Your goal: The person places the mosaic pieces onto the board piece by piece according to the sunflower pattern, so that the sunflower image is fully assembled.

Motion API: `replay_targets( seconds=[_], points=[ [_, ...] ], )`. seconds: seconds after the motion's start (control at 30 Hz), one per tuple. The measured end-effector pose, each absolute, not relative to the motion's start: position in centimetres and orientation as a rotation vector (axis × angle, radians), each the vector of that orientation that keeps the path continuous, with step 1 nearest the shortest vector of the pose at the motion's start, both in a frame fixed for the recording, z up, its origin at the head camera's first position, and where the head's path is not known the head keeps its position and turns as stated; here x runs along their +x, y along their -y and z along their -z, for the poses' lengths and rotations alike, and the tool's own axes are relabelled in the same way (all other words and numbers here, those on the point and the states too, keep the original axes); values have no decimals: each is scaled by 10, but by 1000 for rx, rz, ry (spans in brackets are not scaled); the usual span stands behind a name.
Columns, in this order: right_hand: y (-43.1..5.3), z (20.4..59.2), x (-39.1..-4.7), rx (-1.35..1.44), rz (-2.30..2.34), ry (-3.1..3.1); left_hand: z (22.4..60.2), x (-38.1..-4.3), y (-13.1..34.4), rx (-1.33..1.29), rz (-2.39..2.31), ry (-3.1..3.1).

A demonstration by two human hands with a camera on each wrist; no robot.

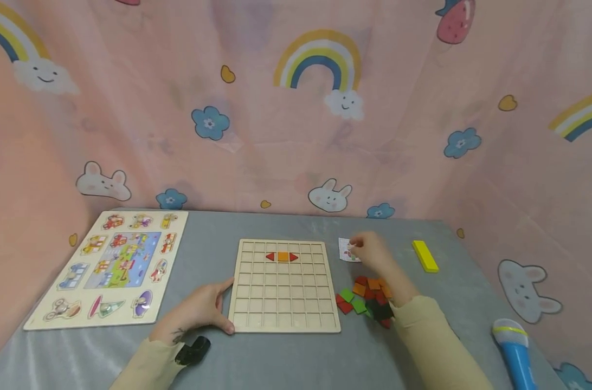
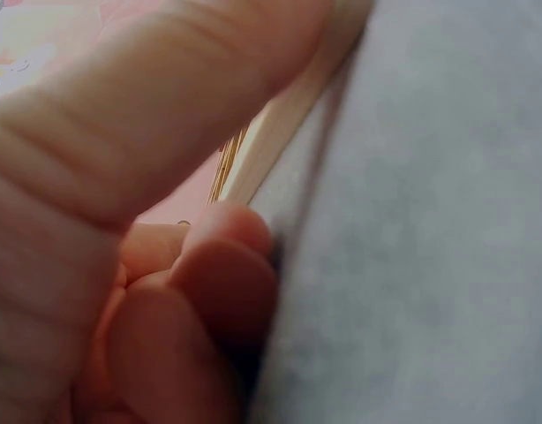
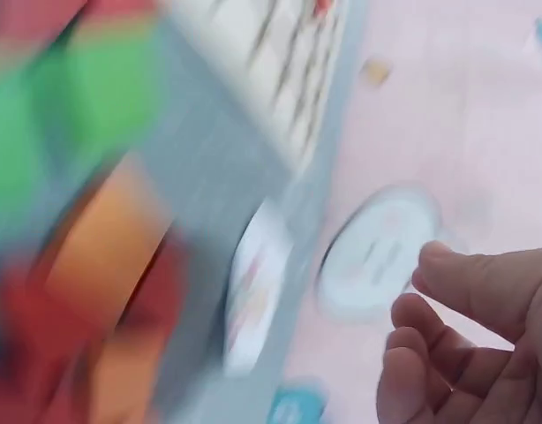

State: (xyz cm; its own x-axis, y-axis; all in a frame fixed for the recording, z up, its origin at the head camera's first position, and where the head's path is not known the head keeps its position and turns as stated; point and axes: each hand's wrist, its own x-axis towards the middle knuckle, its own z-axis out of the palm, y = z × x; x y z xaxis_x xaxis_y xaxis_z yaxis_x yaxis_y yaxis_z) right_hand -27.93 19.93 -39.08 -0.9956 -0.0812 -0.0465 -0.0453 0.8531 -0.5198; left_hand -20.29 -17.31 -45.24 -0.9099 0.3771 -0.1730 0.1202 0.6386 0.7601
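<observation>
A pale wooden grid board [image 1: 284, 306] lies flat in front of me. In one of its far rows, two red triangles flank an orange square tile [image 1: 283, 257]. My left hand [image 1: 200, 309] rests at the board's left side, thumb at the near corner and index finger farther up the edge. The left wrist view shows its other fingers bent beside the wood. Over a small printed card [image 1: 345, 252], right of the board, hovers my right hand [image 1: 374, 253]. Its fingers are loosely bent, and the right wrist view shows nothing between thumb and fingertips.
Red, orange and green tiles [image 1: 359, 306] lie heaped right of the board, under my right forearm. A picture puzzle board [image 1: 47, 292] lies at left. Toward the right are a yellow block [image 1: 425, 256] and a blue toy microphone [image 1: 515, 355]. A pink patterned cloth [image 1: 276, 162] hangs behind.
</observation>
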Motion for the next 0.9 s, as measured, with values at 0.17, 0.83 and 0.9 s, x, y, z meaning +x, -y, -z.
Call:
replay_targets(
  seconds=[0.17,0.83,0.9],
  points=[
    [-241,399,-266,36,553,-2899,452,-203,175,380,-1140,-2538],
    [-216,390,-254,189,725,-2836,452,-202,173,373,-1126,-2556],
    [-195,391,-259,155,903,-2819,451,-202,173,374,-1121,-2560]
  ],
)
